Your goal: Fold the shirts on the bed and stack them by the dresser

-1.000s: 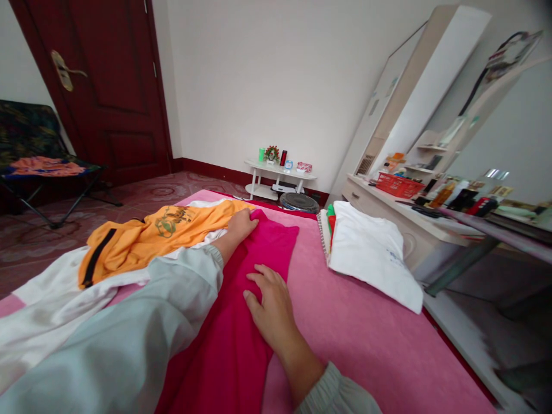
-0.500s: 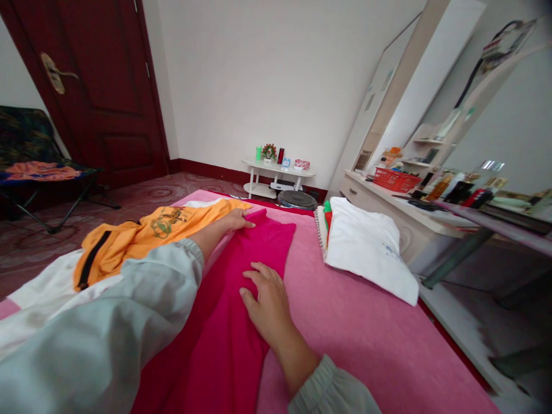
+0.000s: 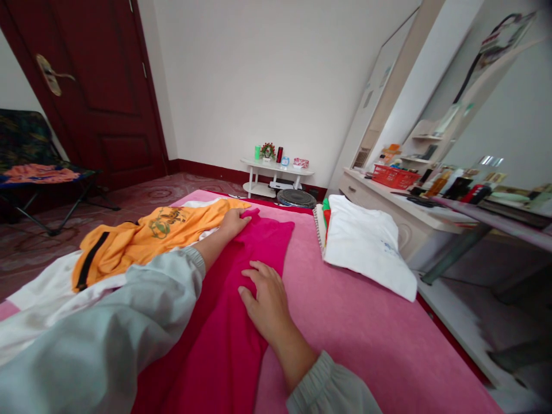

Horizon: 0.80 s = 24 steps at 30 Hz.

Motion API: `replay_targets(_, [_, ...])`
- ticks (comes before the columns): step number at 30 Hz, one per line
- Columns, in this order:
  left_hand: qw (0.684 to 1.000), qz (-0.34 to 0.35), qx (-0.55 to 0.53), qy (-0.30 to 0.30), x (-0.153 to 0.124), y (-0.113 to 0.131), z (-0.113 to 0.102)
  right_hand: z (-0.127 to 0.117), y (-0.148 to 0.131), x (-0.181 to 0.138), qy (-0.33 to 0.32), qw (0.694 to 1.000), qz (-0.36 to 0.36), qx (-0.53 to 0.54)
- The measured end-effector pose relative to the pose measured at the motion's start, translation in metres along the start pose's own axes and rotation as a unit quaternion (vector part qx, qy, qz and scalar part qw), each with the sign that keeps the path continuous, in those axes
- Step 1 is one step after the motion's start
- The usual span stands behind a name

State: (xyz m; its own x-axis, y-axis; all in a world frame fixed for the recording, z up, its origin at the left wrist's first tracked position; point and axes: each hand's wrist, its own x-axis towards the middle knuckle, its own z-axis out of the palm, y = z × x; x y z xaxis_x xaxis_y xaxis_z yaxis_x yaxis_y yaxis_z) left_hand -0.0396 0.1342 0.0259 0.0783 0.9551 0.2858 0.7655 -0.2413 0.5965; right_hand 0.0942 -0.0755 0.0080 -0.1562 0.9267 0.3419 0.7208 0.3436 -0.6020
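Observation:
A magenta garment [image 3: 233,299] lies lengthwise on the pink bed cover [image 3: 345,333], with soft folds along it. My left hand [image 3: 234,223] is at its far left corner, fingers curled onto the cloth edge; the thumb is mostly hidden. Lower down, my right hand [image 3: 265,296] rests on the garment's right side with its fingers spread. Left of the magenta cloth lies an orange printed shirt [image 3: 172,224] with a black stripe, on top of white clothing [image 3: 47,287].
A stack with a folded white shirt [image 3: 362,238] on top sits at the bed's right. Beyond it stands a dresser [image 3: 405,207] carrying a red basket [image 3: 394,176] and bottles. A low white table [image 3: 276,167] is by the wall, and a folding chair [image 3: 38,172] at left.
My left hand has shifted slightly left along the magenta garment's far edge, and its fingers have curled in more. My right hand stays nearly still. The view has shifted a little.

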Motion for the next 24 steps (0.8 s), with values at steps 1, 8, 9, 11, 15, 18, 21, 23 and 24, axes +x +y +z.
replay_targets(1, [1.000,0.023,-0.002,0.006,-0.005,0.002,-0.001,0.000,0.000,0.000,-0.001,1.000,0.001,-0.001])
replay_targets(8, [0.926,0.352,0.123,-0.061,-0.038,-0.001,-0.009,0.000,-0.001,0.000,0.000,1.000,0.000,-0.008])
replay_targets(9, [0.916,0.374,0.136,-0.060,-0.041,-0.003,-0.010,0.000,-0.001,0.000,0.001,1.000,0.000,-0.009])
replay_targets(11, [0.906,0.394,0.150,-0.046,-0.044,-0.007,-0.011,0.001,0.000,0.000,0.004,1.000,0.000,-0.010])
replay_targets(15, [0.892,0.421,0.159,-0.041,-0.048,-0.004,-0.017,0.002,0.002,0.000,0.004,1.000,0.000,-0.014])
replay_targets(18, [0.883,0.439,0.144,-0.080,-0.052,0.007,-0.020,0.003,0.002,0.001,0.002,1.000,0.000,-0.016])
replay_targets(21, [0.894,0.419,0.109,-0.110,-0.056,0.018,-0.017,0.004,0.001,0.001,0.004,1.000,-0.001,-0.018])
replay_targets(23, [0.911,0.386,0.077,-0.121,-0.058,0.024,-0.011,0.004,0.000,0.001,0.003,1.000,-0.002,-0.019])
replay_targets(24, [0.919,0.369,0.058,-0.131,-0.059,0.026,-0.008,0.004,0.000,0.001,0.003,1.000,-0.002,-0.020])
